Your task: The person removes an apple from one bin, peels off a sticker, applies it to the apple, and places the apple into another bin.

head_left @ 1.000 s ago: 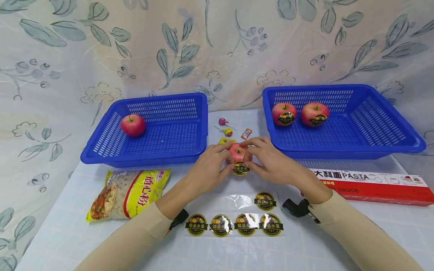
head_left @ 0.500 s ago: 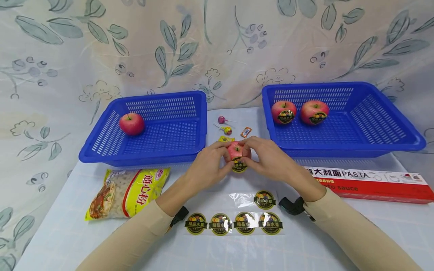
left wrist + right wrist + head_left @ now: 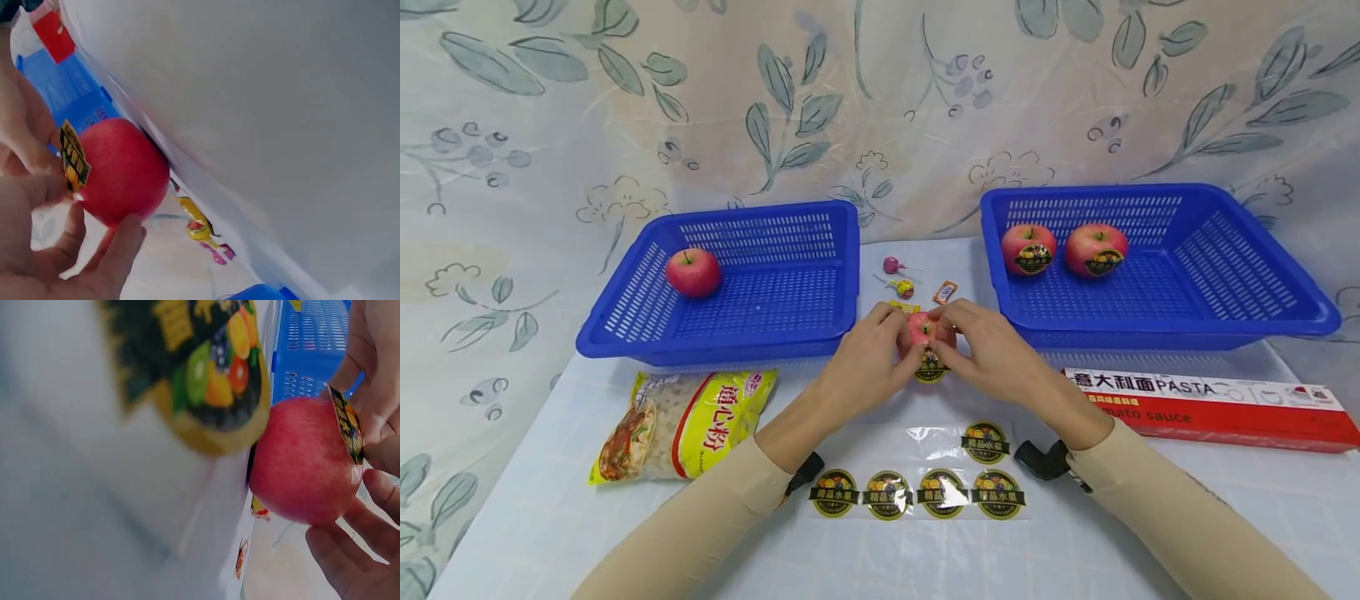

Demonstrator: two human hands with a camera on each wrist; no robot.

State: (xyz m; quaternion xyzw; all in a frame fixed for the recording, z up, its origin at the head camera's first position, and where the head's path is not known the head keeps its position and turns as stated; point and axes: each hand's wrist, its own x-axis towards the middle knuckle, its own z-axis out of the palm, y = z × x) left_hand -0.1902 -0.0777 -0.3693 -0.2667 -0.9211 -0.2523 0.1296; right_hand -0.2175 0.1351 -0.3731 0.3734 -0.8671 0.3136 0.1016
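Observation:
A red apple (image 3: 919,328) sits on the table between both hands, stem upward. My left hand (image 3: 871,354) grips its left side, and my right hand (image 3: 988,348) holds it from the right. On the apple's near side is a round black-and-gold fruit sticker (image 3: 933,367). Both thumb tips press at its upper edge, covering part of it. Seen from the left wrist, the sticker (image 3: 74,156) stands flat against the curved skin, its lower edge lifted away. In the right wrist view the fingers curl under the apple (image 3: 303,462).
A sheet of several stickers (image 3: 917,454) lies in front. The left blue basket (image 3: 752,342) holds one apple, the right blue basket (image 3: 1157,329) two stickered apples. Lollipops (image 3: 904,288) and small candies (image 3: 945,292) lie behind. A pasta bag (image 3: 688,425) and pasta box (image 3: 1217,412) flank the arms.
Both thumbs have come inward from the sticker's sides and now nearly meet at its upper edge. The apple stays in about the same place.

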